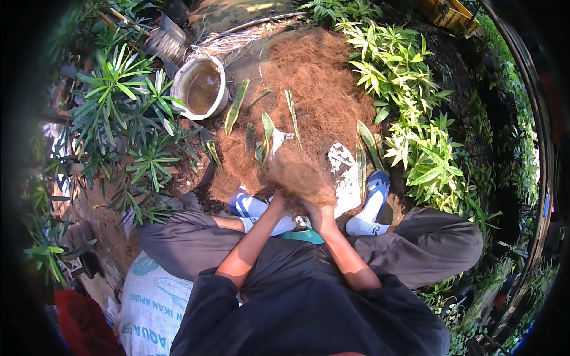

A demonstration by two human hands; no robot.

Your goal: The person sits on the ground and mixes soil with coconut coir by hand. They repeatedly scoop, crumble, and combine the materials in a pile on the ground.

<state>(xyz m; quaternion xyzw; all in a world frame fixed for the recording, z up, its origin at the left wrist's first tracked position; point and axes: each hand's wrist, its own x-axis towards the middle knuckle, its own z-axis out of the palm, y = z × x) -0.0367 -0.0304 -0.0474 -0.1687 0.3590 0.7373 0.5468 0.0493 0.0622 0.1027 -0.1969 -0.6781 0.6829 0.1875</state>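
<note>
Between my feet, my left hand [279,201] and my right hand [320,213] hold a wad of brown coconut fibre [303,178] from either side. My fingers are largely hidden by the fibre. Beyond it a large heap of the same loose fibre [316,66] covers the ground. Variegated snake plant leaves [291,113] stand upright at the near part of the heap. A white plastic bag [345,182] with dark soil marks lies just right of my hands. Part of a teal container [303,236] shows below my wrists.
A white bucket [200,87] of murky water stands at the upper left, near leafy plants [118,82]. Bright green shrubs [401,80] line the right side. A printed white sack [151,302] lies at the lower left. A yellow crate [449,18] is at the upper right.
</note>
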